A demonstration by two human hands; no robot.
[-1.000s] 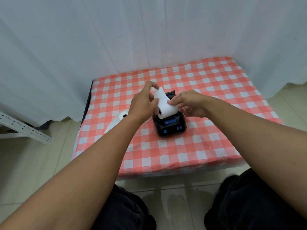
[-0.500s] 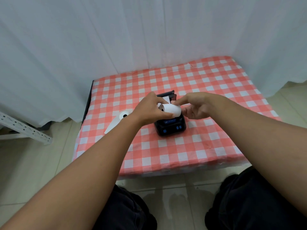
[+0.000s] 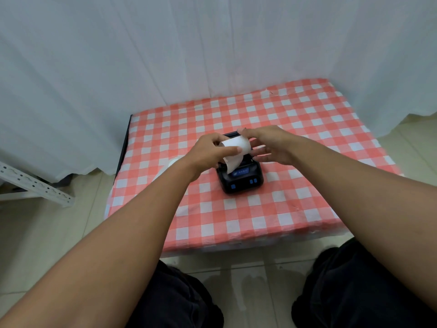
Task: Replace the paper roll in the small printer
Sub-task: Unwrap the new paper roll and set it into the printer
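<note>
A small black printer (image 3: 242,181) with blue buttons stands in the middle of the checked table, its lid (image 3: 229,134) open at the back. Just above its open bay I hold a white paper roll (image 3: 237,145). My left hand (image 3: 210,151) grips the roll's left end with thumb and fingers. My right hand (image 3: 268,145) is at the right end, index finger over the top and other fingers beside it. A loose strip of paper (image 3: 233,165) hangs from the roll down over the printer's front.
The red-and-white checked tablecloth (image 3: 295,138) covers a low table. Another white roll (image 3: 173,161) lies left of the printer, mostly hidden behind my left wrist. White curtains hang behind. A white metal rail (image 3: 35,185) lies on the floor at left.
The roll has come up a little from the printer bay and been turned. Its loose end now hangs down over the printer's front. Both hands moved slightly away from me.
</note>
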